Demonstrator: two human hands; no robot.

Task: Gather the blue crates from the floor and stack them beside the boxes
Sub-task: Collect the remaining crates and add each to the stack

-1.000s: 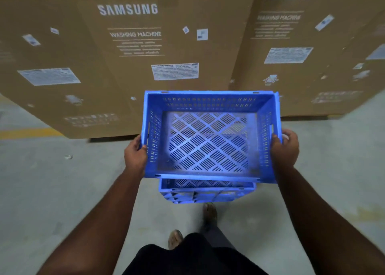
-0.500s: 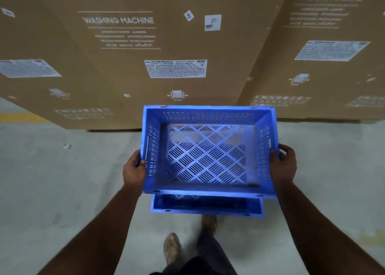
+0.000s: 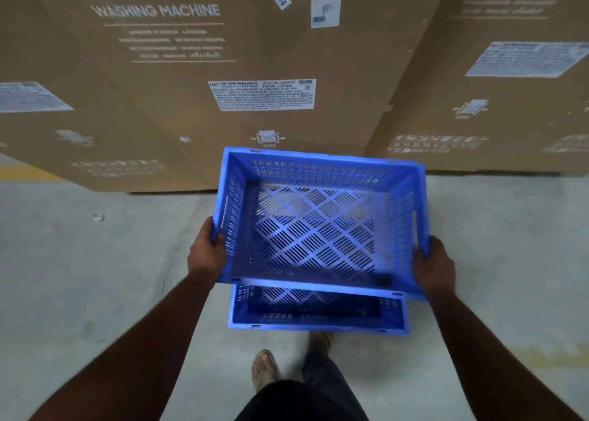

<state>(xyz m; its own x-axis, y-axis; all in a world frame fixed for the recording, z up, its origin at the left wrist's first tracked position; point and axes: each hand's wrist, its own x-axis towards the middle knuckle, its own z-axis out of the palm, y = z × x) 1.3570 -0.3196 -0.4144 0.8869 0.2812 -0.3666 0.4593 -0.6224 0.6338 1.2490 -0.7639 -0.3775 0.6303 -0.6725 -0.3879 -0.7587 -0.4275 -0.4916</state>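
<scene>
I hold an empty blue perforated crate point(image 3: 318, 229) level in front of me, open side up. My left hand point(image 3: 207, 251) grips its left wall and my right hand point(image 3: 433, 267) grips its right wall. Directly below it sits a second blue crate point(image 3: 318, 312), mostly hidden by the held one; only its near part shows. Whether the two crates touch cannot be told. Both are close in front of the large brown washing machine box point(image 3: 223, 70).
A second brown cardboard box point(image 3: 510, 85) stands to the right of the first. Grey concrete floor point(image 3: 79, 277) spreads to both sides, with a yellow line point(image 3: 19, 172) at far left. My feet point(image 3: 264, 369) are just behind the lower crate.
I have stepped closer to the boxes, which now fill the top of the view. The held crate has come lower and further over the crate beneath, more of which shows.
</scene>
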